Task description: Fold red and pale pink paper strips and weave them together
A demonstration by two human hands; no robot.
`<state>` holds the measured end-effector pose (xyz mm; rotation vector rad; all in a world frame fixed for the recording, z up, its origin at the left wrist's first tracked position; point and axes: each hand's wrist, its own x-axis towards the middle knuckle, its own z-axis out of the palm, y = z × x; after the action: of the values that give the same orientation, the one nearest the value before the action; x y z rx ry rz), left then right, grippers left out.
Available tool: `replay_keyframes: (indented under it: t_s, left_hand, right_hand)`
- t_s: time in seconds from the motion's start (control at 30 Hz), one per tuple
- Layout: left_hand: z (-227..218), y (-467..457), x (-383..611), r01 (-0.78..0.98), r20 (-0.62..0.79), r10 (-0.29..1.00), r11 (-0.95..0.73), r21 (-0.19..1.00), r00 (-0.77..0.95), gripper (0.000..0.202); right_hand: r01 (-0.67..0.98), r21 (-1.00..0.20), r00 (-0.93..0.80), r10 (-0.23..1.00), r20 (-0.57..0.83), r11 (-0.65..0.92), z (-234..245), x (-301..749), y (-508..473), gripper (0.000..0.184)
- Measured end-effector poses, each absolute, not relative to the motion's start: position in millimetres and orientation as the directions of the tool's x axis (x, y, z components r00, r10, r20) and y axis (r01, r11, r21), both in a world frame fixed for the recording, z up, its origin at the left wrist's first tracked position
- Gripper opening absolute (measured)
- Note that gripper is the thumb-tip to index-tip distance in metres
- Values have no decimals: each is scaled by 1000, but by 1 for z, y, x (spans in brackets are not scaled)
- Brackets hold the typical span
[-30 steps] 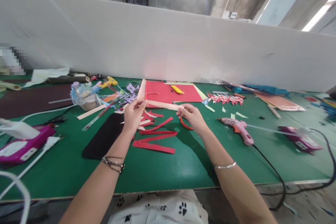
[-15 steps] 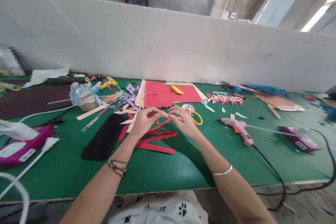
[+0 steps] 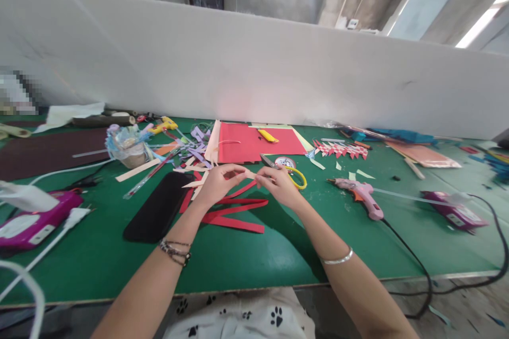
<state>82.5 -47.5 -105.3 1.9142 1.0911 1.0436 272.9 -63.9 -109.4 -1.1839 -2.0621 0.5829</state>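
Between my two hands is a short, pale peach paper strip, pinched at its ends. My left hand closes thumb and fingers on its left end, and my right hand does the same on the right. Red paper strips lie on the green table below and beside my left hand. Just beyond my right hand are scissors with yellow handles and a round tape roll. Farther back lies red paper with a yellow cutter on top.
Left of my hands lie a black phone, purple and peach scraps and a magenta power strip. A pink glue gun with its cord lies right, near a woven red-and-white paper piece. A white partition stands behind.
My right hand has shifted slightly down, showing more of the scissors' blades. My right fingers are drawn in more closely on the strip; both hands still pinch it.
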Motion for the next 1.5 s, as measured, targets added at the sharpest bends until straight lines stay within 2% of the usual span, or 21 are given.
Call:
replay_keyframes:
  t_s: [0.13, 0.3, 0.53, 0.97, 1.5]
  left_hand:
    - [-106, -48, 82, 345, 307, 885, -427, 836, 350, 38]
    - [-106, -48, 84, 336, 298, 891, -412, 847, 342, 33]
    - [-107, -48, 85, 348, 285, 887, -413, 842, 364, 36]
    - [-105, -50, 86, 334, 252, 908, -365, 869, 335, 34]
    - [-109, -49, 85, 395, 292, 904, -404, 825, 314, 36]
  right_hand:
    - [570, -656, -369, 868, 334, 495, -108, 272, -65, 25]
    - [557, -659, -381, 861, 338, 506, -109, 272, -64, 26]
    - [560, -648, -382, 855, 350, 516, -111, 272, -63, 25]
    - [522, -713, -343, 880, 328, 469, -110, 270, -65, 28]
    - [492, -747, -326, 890, 319, 448, -109, 268, -66, 27]
